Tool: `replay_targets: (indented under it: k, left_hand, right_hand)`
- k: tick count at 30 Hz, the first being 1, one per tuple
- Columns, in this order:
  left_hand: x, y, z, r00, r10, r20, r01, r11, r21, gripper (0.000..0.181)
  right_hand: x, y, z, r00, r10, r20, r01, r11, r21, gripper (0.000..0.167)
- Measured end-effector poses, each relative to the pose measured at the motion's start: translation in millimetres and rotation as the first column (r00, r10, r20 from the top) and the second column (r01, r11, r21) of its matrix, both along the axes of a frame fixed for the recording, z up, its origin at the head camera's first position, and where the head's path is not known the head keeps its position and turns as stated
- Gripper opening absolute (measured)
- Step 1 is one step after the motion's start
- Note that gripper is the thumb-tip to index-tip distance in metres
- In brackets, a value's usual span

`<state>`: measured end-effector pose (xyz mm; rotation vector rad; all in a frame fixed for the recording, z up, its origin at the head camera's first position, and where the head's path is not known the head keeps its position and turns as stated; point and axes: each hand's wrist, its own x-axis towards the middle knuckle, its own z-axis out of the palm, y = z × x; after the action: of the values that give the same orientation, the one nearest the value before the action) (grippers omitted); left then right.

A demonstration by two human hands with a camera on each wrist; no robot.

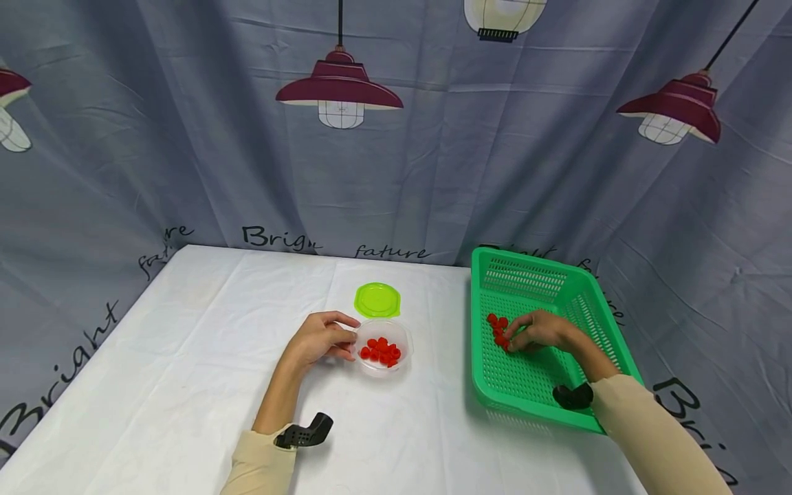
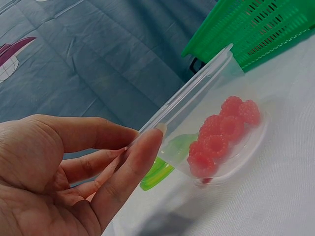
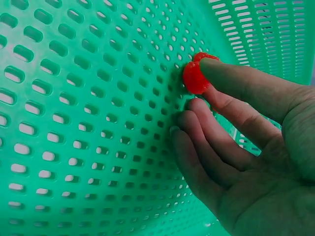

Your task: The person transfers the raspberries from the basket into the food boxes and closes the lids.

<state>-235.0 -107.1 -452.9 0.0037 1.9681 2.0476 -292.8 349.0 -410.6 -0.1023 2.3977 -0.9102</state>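
1. Behind the table hangs a grey-blue curtain [image 1: 433, 172], printed with dark red lamps and black lettering; a white cloth [image 1: 185, 357] covers the table.
2. The left hand [image 1: 320, 338] pinches the rim of a clear plastic container [image 1: 373, 328] between thumb and finger, at its left side. The container stands upright on the cloth.
3. Inside this container a group of red raspberries [image 1: 381, 352] lies on the bottom.
4. The lime-green lid [image 1: 378, 300] lies on the cloth, just behind the container.
5. To the right there is a green perforated basket [image 1: 526, 378], in which more raspberries [image 1: 497, 323] lie near the left wall.
6. The right hand [image 1: 538, 331] reaches into the basket and holds one raspberry [image 3: 196, 78] narrowly between thumb and forefinger; I cannot tell whether it touches the basket's floor.
7. Both arms wear beige sleeves [image 1: 260, 464] and black wrist devices [image 1: 303, 434].
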Motion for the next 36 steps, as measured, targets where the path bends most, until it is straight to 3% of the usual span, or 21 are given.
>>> replay_targets:
  k: [36]
  left_hand:
    - [-0.2, 0.1, 0.7, 1.0, 0.008, 0.007, -0.008, 1.0, -0.001, 0.031]
  right_hand:
    - [0.6, 4.6, 0.5, 0.999, 0.032, -0.008, -0.032, 0.999, -0.036, 0.024]
